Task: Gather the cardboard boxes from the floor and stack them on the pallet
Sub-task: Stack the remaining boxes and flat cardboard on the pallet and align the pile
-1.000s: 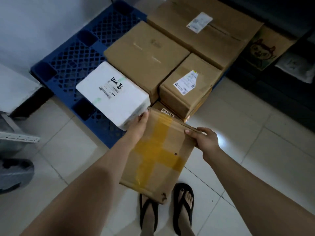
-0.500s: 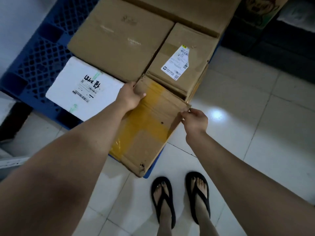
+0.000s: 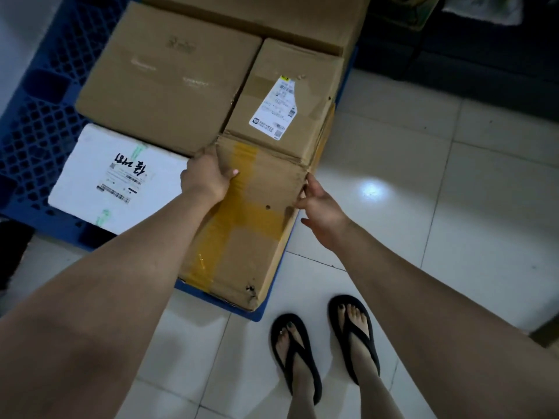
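A flat cardboard box with yellow tape [image 3: 245, 225] lies on the near right corner of the blue pallet [image 3: 36, 116]. My left hand [image 3: 207, 176] grips its far left edge, thumb on top. At the box's far right corner my right hand [image 3: 317, 207] touches the edge with its fingertips, the fingers spread. Behind it sits a labelled cardboard box [image 3: 287, 101]. A wide brown box [image 3: 169, 83] and a long one [image 3: 272, 16] fill the back. A white foam box [image 3: 115, 176] rests on the pallet's near left.
White tiled floor [image 3: 423, 192] spreads to the right with a bright light spot. My feet in black flip-flops [image 3: 323, 343] stand just before the pallet's corner. Dark furniture [image 3: 469, 55] runs along the far right. A dark object [image 3: 12, 252] sits at the left edge.
The taped box went from being held in the air to lying flat on the pallet's near corner. My right hand's grip has loosened to fingertips on the corner.
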A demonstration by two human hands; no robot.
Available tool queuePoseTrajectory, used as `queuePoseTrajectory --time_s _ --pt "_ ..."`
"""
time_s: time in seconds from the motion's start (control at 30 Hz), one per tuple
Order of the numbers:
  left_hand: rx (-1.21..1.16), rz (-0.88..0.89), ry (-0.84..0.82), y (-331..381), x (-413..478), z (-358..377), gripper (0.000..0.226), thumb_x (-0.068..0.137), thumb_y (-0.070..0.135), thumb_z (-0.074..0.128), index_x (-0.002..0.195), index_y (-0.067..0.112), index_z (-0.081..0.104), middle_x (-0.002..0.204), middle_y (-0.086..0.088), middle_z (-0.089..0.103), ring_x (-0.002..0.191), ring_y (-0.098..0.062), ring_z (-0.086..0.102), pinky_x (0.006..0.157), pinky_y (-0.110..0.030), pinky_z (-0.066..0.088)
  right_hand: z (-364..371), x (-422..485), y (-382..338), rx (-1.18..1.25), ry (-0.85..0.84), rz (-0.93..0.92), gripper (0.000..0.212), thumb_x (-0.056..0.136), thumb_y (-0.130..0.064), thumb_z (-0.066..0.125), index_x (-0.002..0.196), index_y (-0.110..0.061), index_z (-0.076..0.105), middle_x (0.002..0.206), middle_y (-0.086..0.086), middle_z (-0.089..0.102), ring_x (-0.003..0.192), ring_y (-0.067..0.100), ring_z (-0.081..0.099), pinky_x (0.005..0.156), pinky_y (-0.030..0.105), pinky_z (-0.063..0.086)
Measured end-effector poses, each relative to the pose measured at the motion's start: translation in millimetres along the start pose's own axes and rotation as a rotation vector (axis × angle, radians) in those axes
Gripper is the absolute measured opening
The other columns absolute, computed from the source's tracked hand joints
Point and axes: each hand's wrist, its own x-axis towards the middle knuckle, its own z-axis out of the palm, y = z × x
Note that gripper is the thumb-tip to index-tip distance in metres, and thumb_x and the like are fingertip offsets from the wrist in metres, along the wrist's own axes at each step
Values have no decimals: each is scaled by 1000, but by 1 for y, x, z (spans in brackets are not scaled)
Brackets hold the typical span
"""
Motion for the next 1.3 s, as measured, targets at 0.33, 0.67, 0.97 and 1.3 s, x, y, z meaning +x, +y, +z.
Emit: queuePoseTrajectory --time_s 0.33,0.67,0.97,1.3 --pt "-92 275 -352 117 -78 -34 37 93 26 56 121 2 56 126 -16 60 115 -30 56 92 -29 42 -105 -88 -18 -443 197 220 28 93 -15 51 118 -1 54 100 15 54 69 22 56 65 28 40" --pt "201 814 -556 358 -270 -71 28 94 27 55 95 1 66 83 -16 57 69 -22 51 58 -24 35 -289 -373 -64 -1110 532 168 52 96 -26 50 144 -9 39 149 9 40 135 27 39 105 28 34" --pt "353 1153 -554 502 -531 -55 41 92 37 55 115 4 63 115 -15 64 101 -29 62 86 -33 47 -450 -641 50 -802 759 479 26 94 -32 55 98 -6 58 98 11 58 84 27 59 55 27 44" --pt "571 923 -750 533 -714 122 35 95 38 49 108 5 52 110 -14 60 87 -27 60 80 -36 48 -563 -737 283 -422 785 553 33 92 -34 54 109 -5 53 87 6 52 92 27 66 82 37 52"
